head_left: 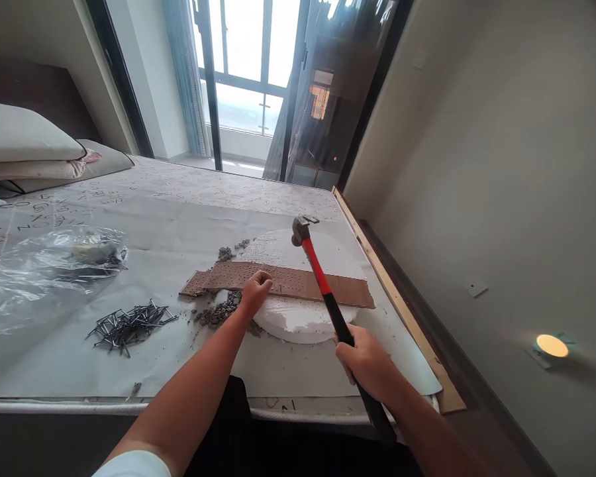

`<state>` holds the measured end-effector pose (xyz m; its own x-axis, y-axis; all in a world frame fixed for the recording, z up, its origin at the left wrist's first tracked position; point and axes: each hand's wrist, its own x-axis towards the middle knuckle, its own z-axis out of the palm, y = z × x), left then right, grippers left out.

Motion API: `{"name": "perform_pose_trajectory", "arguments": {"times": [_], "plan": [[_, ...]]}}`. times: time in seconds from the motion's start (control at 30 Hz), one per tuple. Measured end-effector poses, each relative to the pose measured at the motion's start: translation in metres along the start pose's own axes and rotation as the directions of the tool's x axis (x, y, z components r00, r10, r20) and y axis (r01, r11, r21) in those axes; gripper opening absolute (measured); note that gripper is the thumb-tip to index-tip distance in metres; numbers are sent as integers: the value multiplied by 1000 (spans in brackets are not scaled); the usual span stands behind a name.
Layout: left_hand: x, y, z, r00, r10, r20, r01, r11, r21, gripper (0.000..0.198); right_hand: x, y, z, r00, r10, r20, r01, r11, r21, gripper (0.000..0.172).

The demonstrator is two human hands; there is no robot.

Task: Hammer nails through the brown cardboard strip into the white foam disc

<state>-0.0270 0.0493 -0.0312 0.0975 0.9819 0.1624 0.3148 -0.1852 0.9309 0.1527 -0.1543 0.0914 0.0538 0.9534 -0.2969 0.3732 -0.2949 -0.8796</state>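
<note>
Brown flat perforated strip (298,281): why across round white foam (305,319) near the bed's (238,191) right edge?

"Cushioning, probably. My left hand (257,286) curls over it, hold unclear; my right hand (361,354) grips the red-black, metal-headed hammer (318,269)."

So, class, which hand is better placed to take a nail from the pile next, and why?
Probably the left hand: it is nearer the nail pile, while the right hand is wrapped around the hammer.
</note>
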Motion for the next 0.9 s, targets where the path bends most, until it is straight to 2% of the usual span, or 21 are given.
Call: {"name": "perform_pose_trajectory", "arguments": {"times": [0.1,0.17,0.33,0.43,0.53,0.73,0.9], "plan": [[1,-2,-3,996,-79,-51,67,975,-212,16,16,24,20,990,130,52,-126,988,-87,12],[2,-2,-2,994,-93,-59,76,965,-252,15,24,34,29,977,199,72,-192,977,-94,13],[2,-1,-1,996,-72,-43,63,979,-196,14,16,28,27,990,111,87,-116,992,58,11],[1,-1,-2,996,-78,-52,65,974,-219,15,5,22,23,994,76,84,-82,994,68,9],[-1,-1,-3,994,-84,-70,63,962,-265,16,1,27,30,998,30,50,-32,998,50,8],[-5,1,-7,994,-89,-67,71,971,-227,19,15,42,57,977,197,83,-199,980,25,16],[-6,-1,-4,995,-73,-63,60,981,-185,19,10,30,47,992,104,71,-109,991,72,12]]}}
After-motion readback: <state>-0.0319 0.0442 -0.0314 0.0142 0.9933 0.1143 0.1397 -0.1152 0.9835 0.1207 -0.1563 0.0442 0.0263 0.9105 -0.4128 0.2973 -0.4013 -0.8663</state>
